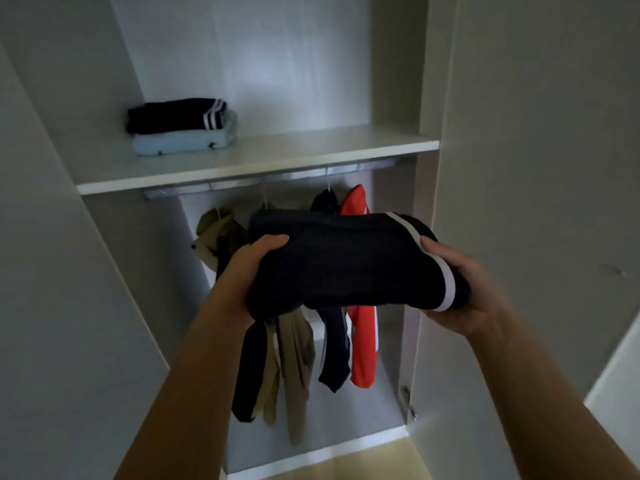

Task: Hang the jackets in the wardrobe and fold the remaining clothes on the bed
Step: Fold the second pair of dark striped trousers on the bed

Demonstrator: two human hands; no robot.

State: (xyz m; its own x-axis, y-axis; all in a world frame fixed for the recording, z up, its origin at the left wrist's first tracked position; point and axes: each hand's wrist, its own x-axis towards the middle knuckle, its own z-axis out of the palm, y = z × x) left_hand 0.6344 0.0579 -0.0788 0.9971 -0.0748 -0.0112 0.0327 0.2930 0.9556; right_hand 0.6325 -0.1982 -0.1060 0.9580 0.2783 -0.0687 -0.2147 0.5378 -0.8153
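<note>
Two hands are held up in front of the open wardrobe (277,64), and a dark bundle (346,261) of folded clothing is gripped between them. The left hand (256,271) is curled round the left end of the dark bundle. Its thumb is laid on top, and its fingers are hidden under the cloth. The right hand (467,292) is curled round the right end, where a white stripe (433,261) is seen running across the cloth. Its thumb is pressed on top as well, and its fingers are tucked below, out of sight.

Above the hands, and more to the left, a white shelf (259,164) is seen. Two folded things are stacked on it: a dark one with white stripes (173,116) is laid on a light blue one (180,143). Just under the shelf a metal rail (270,183) is fixed.

Behind and below the hands, jackets are hung from that rail. A tan jacket (294,358) is seen below the left hand. A navy jacket (334,351) is hung next to it, and a red jacket (363,344) is hung nearest the right hand. Their middle parts are covered by the dark bundle. To the right of the right hand, a pale wardrobe door (536,168) is seen standing open.
</note>
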